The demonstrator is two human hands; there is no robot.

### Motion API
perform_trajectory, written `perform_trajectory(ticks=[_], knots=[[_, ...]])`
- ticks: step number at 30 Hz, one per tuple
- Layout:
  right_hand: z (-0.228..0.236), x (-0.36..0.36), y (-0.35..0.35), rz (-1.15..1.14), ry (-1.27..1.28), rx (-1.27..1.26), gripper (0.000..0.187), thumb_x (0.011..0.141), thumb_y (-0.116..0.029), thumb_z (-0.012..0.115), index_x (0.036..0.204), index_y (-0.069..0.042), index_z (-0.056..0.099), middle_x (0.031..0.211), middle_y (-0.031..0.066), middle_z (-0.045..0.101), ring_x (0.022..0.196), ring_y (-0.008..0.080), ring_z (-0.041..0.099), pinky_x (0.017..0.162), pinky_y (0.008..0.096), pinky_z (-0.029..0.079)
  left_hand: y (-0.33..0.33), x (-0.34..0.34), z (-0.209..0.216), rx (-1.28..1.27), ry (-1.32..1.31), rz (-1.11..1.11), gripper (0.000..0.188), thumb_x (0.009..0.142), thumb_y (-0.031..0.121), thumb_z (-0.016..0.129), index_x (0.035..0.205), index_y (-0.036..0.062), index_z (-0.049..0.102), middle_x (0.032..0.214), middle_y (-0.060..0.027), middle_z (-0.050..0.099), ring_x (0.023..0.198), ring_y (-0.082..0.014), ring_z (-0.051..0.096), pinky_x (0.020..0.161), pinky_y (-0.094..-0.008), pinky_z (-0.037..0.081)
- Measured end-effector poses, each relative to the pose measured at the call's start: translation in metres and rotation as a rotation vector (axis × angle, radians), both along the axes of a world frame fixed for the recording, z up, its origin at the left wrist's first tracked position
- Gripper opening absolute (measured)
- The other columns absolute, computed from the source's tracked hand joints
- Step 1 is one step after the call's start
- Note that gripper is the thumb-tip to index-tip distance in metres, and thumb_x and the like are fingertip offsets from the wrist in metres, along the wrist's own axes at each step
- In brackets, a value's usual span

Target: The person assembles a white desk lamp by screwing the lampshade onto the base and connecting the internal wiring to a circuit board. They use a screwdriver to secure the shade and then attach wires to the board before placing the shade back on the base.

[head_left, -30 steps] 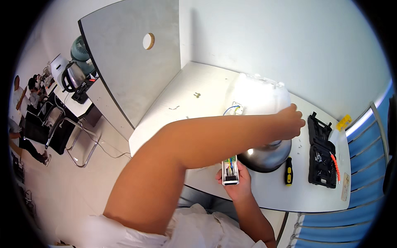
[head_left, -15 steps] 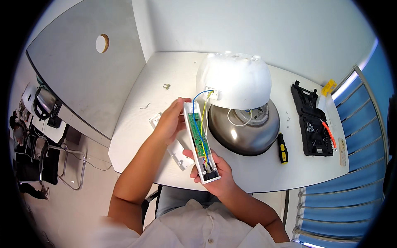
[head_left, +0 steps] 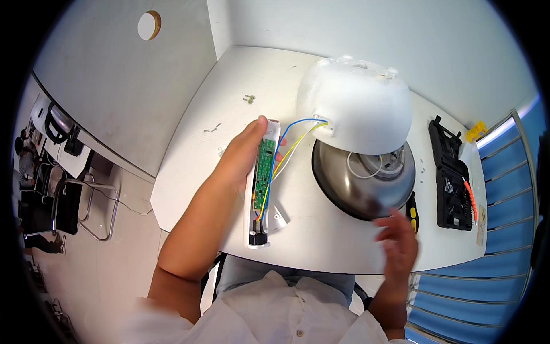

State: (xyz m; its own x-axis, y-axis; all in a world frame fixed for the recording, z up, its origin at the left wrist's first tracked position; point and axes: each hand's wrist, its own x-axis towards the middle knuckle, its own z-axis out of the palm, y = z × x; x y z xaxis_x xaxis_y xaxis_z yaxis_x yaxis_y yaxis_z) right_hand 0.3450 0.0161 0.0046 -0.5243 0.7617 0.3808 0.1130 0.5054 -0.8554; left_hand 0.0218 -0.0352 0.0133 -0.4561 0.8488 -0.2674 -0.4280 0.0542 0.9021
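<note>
My left hand [head_left: 243, 157] is closed around the upper part of a long white appliance handle [head_left: 274, 131], held above the table. Inside the handle lie a green circuit board [head_left: 263, 172] and a black socket at its lower end. Blue, yellow and white wires run from it to the white plastic housing [head_left: 355, 109], which leans over an upturned dark metal bowl [head_left: 358, 192]. Blurred by motion, my right hand [head_left: 396, 246] is empty with its fingers apart, beside the yellow-and-black screwdriver [head_left: 412, 215]. The white handle cover [head_left: 279, 221] lies mostly hidden behind the handle.
An opened black tool case [head_left: 452, 189] lies at the right, with a red flexible shaft [head_left: 470, 198] on it. Small screws [head_left: 248, 99] rest toward the back left. A metal railing [head_left: 510, 198] borders the table's right side, and a grey panel [head_left: 114, 74] its left.
My right hand has let go of the handle's lower end and moved right toward the screwdriver. The left hand keeps the handle, now more upright. The whole view has shifted.
</note>
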Motion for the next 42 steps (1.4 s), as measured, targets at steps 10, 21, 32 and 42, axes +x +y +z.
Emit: perform_trajectory(ticks=[10, 21, 32, 42], knots=[[0.024, 0.011, 0.028, -0.145, -0.359, 0.441, 0.033, 0.084, -0.008, 0.058, 0.117, -0.004, 0.063, 0.118, 0.0149, 0.060, 0.102, 0.0284, 0.058, 0.084, 0.0352, 0.046, 0.003, -0.008, -0.015, 0.356, -0.275, -0.186, 0.063, 0.093, 0.060, 0.041, 0.122, 0.0052, 0.052, 0.095, -0.0097, 0.062, 0.073, -0.0154, 0.064, 0.058, -0.0281, 0.055], [0.024, -0.165, 0.028, 0.339, -0.176, 0.985, 0.033, 0.068, -0.008, 0.067, 0.100, -0.013, 0.067, 0.118, 0.0023, 0.059, 0.093, 0.0237, 0.055, 0.075, 0.0333, 0.051, 0.005, -0.011, -0.026, 0.427, -0.542, -0.287, 0.062, 0.095, 0.059, 0.038, 0.126, 0.0055, 0.046, 0.103, -0.0103, 0.061, 0.083, -0.0186, 0.064, 0.064, -0.0297, 0.055], [-0.003, -0.171, 0.033, 0.273, -0.023, 1.050, 0.033, 0.066, -0.005, 0.065, 0.098, -0.005, 0.065, 0.093, 0.0048, 0.058, 0.079, 0.0214, 0.055, 0.064, 0.0323, 0.043, 0.004, -0.006, -0.023, 0.252, -0.308, -0.215, 0.065, 0.096, 0.058, 0.038, 0.127, 0.0031, 0.051, 0.109, -0.0133, 0.063, 0.091, -0.0201, 0.062, 0.082, -0.0332, 0.052], [-0.011, -0.168, 0.033, 0.257, -0.028, 1.033, 0.030, 0.066, -0.010, 0.066, 0.095, -0.006, 0.063, 0.094, 0.0051, 0.057, 0.080, 0.0211, 0.054, 0.065, 0.0324, 0.043, 0.004, -0.004, -0.019, 0.281, -0.153, -0.227, 0.064, 0.097, 0.057, 0.034, 0.127, 0.0031, 0.048, 0.112, -0.0131, 0.062, 0.098, -0.0199, 0.061, 0.085, -0.0340, 0.051]])
